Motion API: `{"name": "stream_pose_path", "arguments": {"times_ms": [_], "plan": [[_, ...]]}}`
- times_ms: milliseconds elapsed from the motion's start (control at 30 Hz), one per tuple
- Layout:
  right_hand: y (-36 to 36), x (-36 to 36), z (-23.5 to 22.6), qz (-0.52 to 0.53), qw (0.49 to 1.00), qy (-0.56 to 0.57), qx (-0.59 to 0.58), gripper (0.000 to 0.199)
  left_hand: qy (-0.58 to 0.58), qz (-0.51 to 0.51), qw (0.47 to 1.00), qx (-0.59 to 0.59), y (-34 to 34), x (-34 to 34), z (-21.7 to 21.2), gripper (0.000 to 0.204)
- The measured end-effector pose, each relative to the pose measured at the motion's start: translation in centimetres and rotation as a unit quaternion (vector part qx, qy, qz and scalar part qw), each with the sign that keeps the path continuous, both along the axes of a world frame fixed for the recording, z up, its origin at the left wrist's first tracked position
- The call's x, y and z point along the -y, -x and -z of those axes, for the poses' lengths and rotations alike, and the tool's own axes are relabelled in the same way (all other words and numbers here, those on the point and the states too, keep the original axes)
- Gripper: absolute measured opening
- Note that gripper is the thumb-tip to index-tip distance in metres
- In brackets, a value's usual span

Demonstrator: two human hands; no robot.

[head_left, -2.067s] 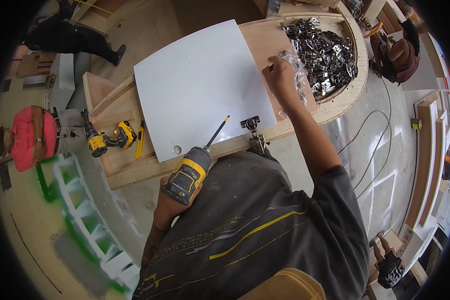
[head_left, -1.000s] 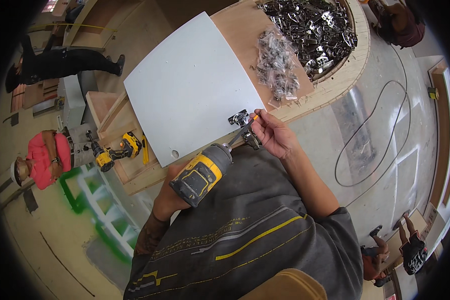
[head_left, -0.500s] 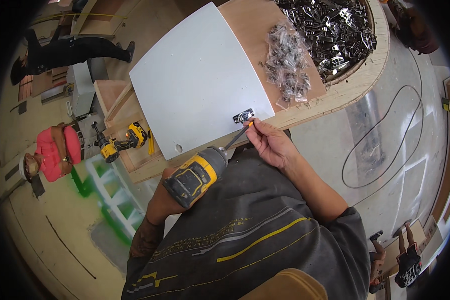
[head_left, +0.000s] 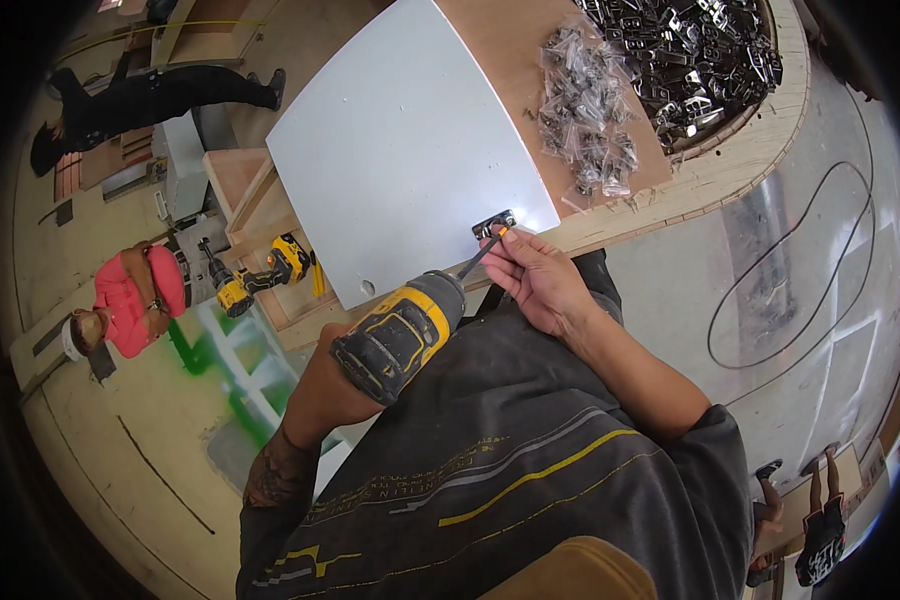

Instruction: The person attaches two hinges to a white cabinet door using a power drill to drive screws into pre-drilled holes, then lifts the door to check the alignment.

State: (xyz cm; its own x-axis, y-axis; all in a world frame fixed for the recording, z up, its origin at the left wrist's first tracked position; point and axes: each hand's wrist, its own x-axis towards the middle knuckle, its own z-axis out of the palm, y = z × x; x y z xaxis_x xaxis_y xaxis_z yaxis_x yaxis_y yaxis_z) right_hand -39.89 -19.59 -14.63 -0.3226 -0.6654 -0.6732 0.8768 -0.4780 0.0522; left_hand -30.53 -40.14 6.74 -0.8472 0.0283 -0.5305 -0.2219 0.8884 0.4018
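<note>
Head view, looking down over the person's grey shirt with yellow lines. The left hand (head_left: 322, 385) is gripping a yellow-and-black cordless drill (head_left: 398, 335), its fingers closed around the handle, and the long bit is pointing up and to the right toward the near corner of a white panel (head_left: 405, 150). The right hand (head_left: 538, 280) is pinching a small metal hinge plate (head_left: 493, 225) between fingertips and thumb, holding it against that corner, with the bit's tip reaching just beside the plate. The panel is lying flat on a plywood workbench (head_left: 740, 165), with a small round hole showing near its lower left edge. Beyond the panel, clear bags of hardware (head_left: 585, 110) are resting on the bench, and a heap of loose metal fittings (head_left: 685, 45) is lying farther right. A second yellow drill (head_left: 260, 280) is lying on a lower shelf to the left. Other people are standing on the floor at far left and lower right.
</note>
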Motion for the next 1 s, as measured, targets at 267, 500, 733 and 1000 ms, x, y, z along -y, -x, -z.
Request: {"name": "stream_pose_path", "arguments": {"times_ms": [267, 500, 733, 1000], "plan": [[-0.2, 0.2, 0.4, -0.004, 1.000, -0.009, -0.005, 0.023, -0.001, -0.026, 0.999, 0.023, 1.1, -0.2, -0.3, 0.024], [0.0, 0.2, 0.2, -0.003, 1.000, -0.010, 0.002, 0.023, 0.009, -0.025, 0.999, 0.032, 0.7, 1.0, -0.1, 0.023], [0.3, 0.0, -0.3, -0.026, 0.999, -0.031, -0.016, 0.023, 0.045, 0.023, 0.998, 0.046, 5.1, -0.3, -1.3, 0.033], [-0.3, -1.3, 0.1, -0.036, 0.999, -0.020, -0.007, 0.019, -0.013, -0.060, 0.989, 0.138, 7.6, 0.0, -1.8, 0.047]]}}
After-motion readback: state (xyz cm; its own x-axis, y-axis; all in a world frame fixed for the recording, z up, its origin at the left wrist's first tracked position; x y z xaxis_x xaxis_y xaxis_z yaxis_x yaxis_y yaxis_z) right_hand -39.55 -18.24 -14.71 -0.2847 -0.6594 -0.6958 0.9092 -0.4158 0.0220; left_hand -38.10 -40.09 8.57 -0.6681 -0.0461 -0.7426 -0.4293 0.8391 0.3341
